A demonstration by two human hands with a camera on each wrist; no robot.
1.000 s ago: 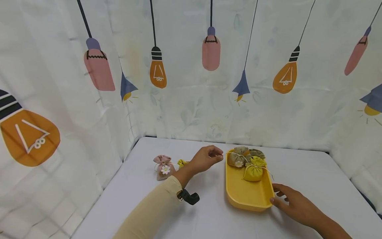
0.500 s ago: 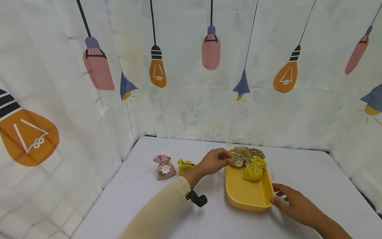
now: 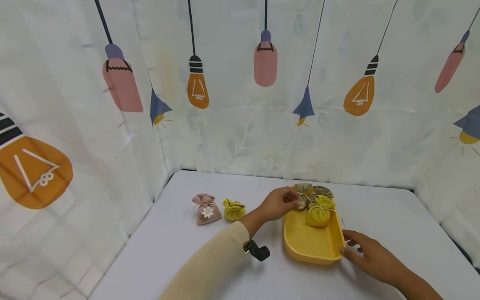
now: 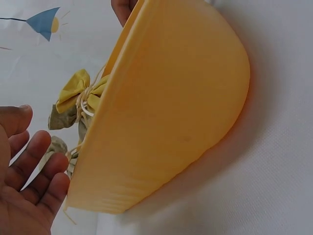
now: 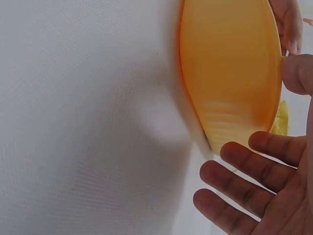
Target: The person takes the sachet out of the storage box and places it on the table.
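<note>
My left hand (image 3: pixel 276 204) reaches over the left rim of a yellow plastic tray (image 3: pixel 309 246), beside a grey-green drawstring pouch (image 3: pixel 303 188) with a white flower. In the left wrist view its thumb (image 4: pixel 17 119) stands apart from the loosely bent fingers, and no grip on the pouch shows. My right hand (image 3: pixel 375 259) is at the tray's right side. Its thumb (image 5: pixel 297 73) touches the rim, while the fingers are spread and relaxed near the wall. A yellow pouch (image 3: pixel 319 215) and a darker green pouch (image 3: pixel 323 191) also lie at the tray's far end.
Left of the tray, a pink pouch (image 3: pixel 208 212) with a white flower and another yellow pouch (image 3: pixel 234 211) stand on the white table (image 3: pixel 168 258). Patterned white curtains (image 3: pixel 232 137) close off the back and sides.
My left hand has moved right, from beside the tray to over its left rim at the grey-green pouch, uncovering the yellow pouch on the table. The right hand has stayed put.
</note>
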